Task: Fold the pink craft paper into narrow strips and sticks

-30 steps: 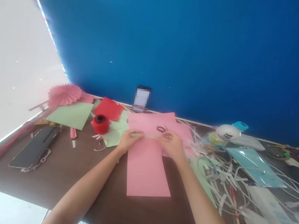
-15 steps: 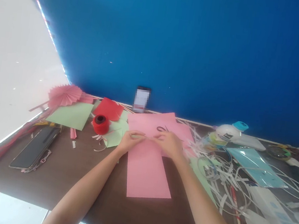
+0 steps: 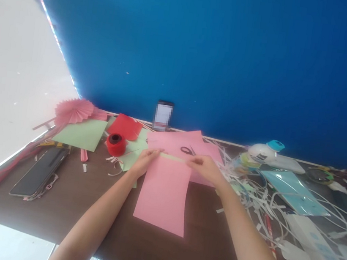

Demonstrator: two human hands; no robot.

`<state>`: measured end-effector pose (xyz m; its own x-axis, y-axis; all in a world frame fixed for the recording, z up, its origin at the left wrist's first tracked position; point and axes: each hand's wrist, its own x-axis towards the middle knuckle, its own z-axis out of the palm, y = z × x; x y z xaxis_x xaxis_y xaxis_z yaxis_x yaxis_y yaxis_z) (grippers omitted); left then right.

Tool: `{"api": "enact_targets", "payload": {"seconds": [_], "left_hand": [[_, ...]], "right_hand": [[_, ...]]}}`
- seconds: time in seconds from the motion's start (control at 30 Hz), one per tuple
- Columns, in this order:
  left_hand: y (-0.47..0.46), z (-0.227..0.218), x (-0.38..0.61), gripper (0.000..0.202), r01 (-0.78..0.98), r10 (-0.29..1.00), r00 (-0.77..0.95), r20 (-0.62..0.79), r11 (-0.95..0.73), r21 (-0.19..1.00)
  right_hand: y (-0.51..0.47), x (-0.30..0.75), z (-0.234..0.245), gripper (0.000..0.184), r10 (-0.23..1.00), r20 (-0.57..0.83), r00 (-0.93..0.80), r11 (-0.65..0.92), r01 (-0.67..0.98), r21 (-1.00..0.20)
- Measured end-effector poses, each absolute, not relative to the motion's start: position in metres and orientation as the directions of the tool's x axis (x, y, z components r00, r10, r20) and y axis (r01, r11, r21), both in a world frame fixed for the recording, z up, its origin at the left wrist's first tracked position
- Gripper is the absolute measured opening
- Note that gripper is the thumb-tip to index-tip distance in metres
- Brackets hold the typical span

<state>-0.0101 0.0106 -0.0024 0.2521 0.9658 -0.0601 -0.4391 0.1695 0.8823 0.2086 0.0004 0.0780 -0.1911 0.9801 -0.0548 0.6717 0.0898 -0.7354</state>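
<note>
A long pink paper sheet (image 3: 165, 195) lies in front of me, with a narrow pale green strip (image 3: 172, 157) along its far edge. My left hand (image 3: 146, 161) grips the sheet's far left corner, thumb and fingers together. At the far right corner, my right hand (image 3: 204, 167) pinches the same edge. Just beyond the hands, dark-handled scissors (image 3: 187, 150) rest on more pink paper (image 3: 175, 141). Small details under the fingertips are hidden.
Left are a red spool (image 3: 116, 144), red paper (image 3: 125, 126), green paper (image 3: 80, 132), a pink paper fan (image 3: 73, 110) and a phone (image 3: 40, 172). White strips and cords (image 3: 256, 200), a white bottle (image 3: 261, 153) and a blue packet (image 3: 295, 191) crowd the right. Another phone (image 3: 163, 116) leans on the blue wall.
My hands have moved apart, the right one further right. The pink sheet's near end has swung left, and the pale green strip along its far edge now shows.
</note>
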Motion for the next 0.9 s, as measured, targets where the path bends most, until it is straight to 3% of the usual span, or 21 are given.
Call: {"api": "enact_targets", "payload": {"seconds": [0.23,0.43,0.6,0.7,0.8,0.9], "left_hand": [[0.01,-0.003,-0.012,0.051,-0.474,0.928,0.365,-0.069,0.249,0.845],[0.005,0.005,-0.011,0.035,-0.145,0.973,0.228,0.041,-0.008,0.989],[0.004,0.007,-0.01,0.031,-0.096,0.981,0.178,0.071,-0.054,0.994],[0.005,0.004,-0.009,0.034,-0.151,0.983,0.184,0.02,0.008,0.988],[0.009,-0.002,-0.01,0.043,-0.355,0.996,0.092,-0.02,0.051,0.933],[0.012,-0.003,-0.015,0.042,-0.513,0.997,-0.082,0.012,-0.053,0.857]], "right_hand": [[-0.009,0.212,0.069,0.026,0.978,-0.069,-0.195,0.079,0.662,-0.746],[-0.009,0.215,0.055,0.032,0.994,-0.005,-0.108,0.061,0.599,-0.798],[-0.013,0.214,0.042,0.043,0.999,-0.02,-0.031,-0.003,0.487,-0.873],[-0.015,0.211,0.032,0.038,0.999,0.041,-0.009,0.041,0.477,-0.878],[-0.012,0.21,0.024,0.035,0.991,0.107,0.08,0.046,0.545,-0.837],[-0.005,0.211,0.019,0.038,0.988,0.108,0.112,0.017,0.61,-0.792]]}}
